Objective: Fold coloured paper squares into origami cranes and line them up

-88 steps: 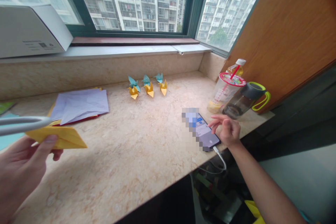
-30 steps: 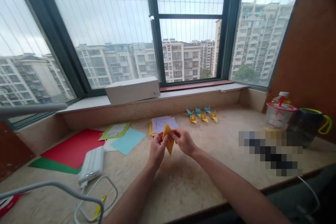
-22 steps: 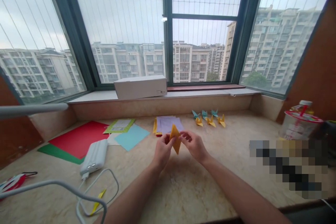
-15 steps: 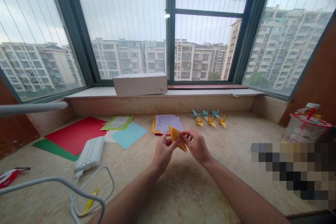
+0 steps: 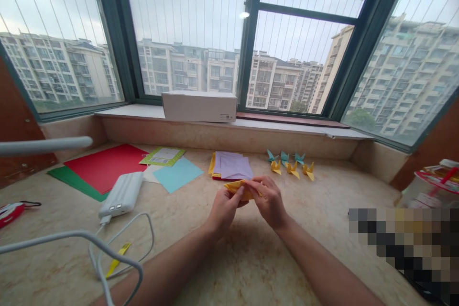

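Note:
A piece of folded yellow origami paper [image 5: 234,185] is held above the marble-patterned counter, in front of the paper stack. My left hand [image 5: 224,206] pinches its left part, thumb on the near side. From the right, my right hand [image 5: 268,199] closes thumb and fingers on the paper's other end. The fingers hide much of the folds. Beyond my right hand stand small folded cranes in two rows: blue cranes [image 5: 284,158] behind and yellow cranes [image 5: 292,170] in front.
A stack of lilac sheets [image 5: 234,165] lies just beyond my hands. To the left are a light blue sheet [image 5: 178,174], a red sheet [image 5: 107,167], a green sheet [image 5: 77,184] and a white power bank [image 5: 122,193] with a looping cable [image 5: 150,234]. A plastic cup [image 5: 423,196] stands far right.
The yellow paper has turned from upright and slanted to lying nearly level between my fingers. Both hands keep hold of it. The camera view has tilted slightly.

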Available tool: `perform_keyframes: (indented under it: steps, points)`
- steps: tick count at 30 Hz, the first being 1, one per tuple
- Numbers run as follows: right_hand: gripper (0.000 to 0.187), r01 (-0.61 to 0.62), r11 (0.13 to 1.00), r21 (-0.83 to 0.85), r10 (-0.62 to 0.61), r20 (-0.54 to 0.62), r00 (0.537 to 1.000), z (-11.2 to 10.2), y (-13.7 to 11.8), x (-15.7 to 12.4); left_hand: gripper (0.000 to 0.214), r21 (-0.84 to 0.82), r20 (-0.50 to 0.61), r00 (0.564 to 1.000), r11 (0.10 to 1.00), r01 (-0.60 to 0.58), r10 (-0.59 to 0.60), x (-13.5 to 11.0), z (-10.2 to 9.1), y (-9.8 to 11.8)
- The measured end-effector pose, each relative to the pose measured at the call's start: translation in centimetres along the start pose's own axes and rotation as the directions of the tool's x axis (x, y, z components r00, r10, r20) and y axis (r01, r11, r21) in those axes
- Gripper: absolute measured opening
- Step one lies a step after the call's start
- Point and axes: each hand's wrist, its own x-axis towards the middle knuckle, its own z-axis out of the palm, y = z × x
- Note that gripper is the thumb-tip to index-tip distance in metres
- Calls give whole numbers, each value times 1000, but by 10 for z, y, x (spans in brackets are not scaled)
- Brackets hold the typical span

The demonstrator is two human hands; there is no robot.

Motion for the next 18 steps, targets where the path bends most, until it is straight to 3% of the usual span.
perform_keyframes:
  steps: [4,12,18]
  points:
    - [27,52,998,19,-53,51,997,1,-4,1,44,-72,-40,998,996,-45,42,-1,-1,6]
    - [34,116,992,-51,-110,120,987,-6,-12,-1,40,-168,46,996,983,-70,79,-4,-2,8]
    - [39,210,973,-92,-194,159,968,-8,-17,0,38,-218,-52,995,971,-93,84,-3,1,7]
